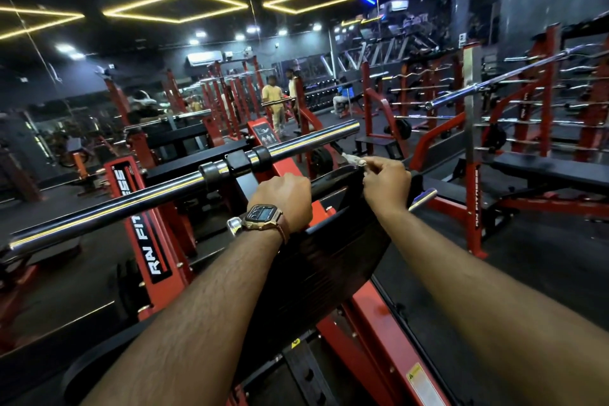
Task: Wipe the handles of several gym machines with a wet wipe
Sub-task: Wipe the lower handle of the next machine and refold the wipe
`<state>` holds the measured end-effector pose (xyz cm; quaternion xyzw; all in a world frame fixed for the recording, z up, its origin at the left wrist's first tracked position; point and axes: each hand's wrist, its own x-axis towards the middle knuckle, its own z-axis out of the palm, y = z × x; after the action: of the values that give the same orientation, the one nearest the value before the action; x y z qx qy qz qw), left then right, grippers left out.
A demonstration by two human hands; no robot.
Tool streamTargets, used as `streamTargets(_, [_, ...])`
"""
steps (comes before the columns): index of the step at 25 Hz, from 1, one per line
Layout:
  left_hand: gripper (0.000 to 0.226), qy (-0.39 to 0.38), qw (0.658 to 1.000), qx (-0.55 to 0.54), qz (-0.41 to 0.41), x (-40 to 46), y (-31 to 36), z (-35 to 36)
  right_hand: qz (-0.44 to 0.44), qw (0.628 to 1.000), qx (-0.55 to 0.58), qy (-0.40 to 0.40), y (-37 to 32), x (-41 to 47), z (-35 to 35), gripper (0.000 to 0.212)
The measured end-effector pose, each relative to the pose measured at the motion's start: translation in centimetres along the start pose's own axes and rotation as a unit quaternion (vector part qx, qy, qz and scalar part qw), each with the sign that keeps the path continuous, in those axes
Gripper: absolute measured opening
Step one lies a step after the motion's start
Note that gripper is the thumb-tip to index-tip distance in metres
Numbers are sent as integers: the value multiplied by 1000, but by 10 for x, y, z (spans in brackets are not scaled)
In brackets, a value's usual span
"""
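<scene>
Pinching small white wet wipe (pixel 353 160) with right hand (pixel 385 183), rubbing far black handle (pixel 333 183); left hand (pixel 283 199) gripping, sliding along probably next.

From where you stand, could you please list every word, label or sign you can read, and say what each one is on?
"RN FITNESS" on the red upright left of the left hand; middle letters partly hidden by the bar.
"RN FITNESS" down the red post beyond the right hand.
Watch face: digits too dim to read.
Yellow warning sticker: too small.
Exercise placard: figures only, blurred.
</scene>
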<state>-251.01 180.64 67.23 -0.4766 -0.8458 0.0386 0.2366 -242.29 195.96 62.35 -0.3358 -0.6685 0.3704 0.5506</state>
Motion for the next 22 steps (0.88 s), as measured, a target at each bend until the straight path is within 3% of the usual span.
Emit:
streamTargets(6, [12, -15, 1000, -14, 0, -1, 2, -6, -71, 997, 1, 34, -5, -30, 2, 31])
streamTargets(9, [22, -3, 999, -51, 0, -4, 0, -10, -78, 995, 61, -17, -14, -46, -2, 25])
streamTargets(11, [32, 23, 994, -106, -5, -7, -2, -9, 45, 971, 221, -74, -27, -51, -4, 15])
streamTargets(13, [32, 53, 980, -193, -16, -16, -6, -10, 201, 899, 377, -96, -40, -60, -13, 15])
streamTargets(14, [31, 66, 970, -233, -19, -23, -7, -11, 245, 876, 405, -95, -46, -69, -21, 16])
streamTargets(16, [27, 92, 951, -294, -16, -42, -6, -14, 275, 863, 412, -93, -55, -92, -38, 16])
streamTargets(19, [25, 136, 893, -429, -8, -73, 7, -13, 282, 857, 426, -72, -65, -128, -62, 18])
streamTargets(22, [31, 55, 765, -641, -15, -121, 28, -14, 269, 865, 422, -24, -76, -173, -91, 16])
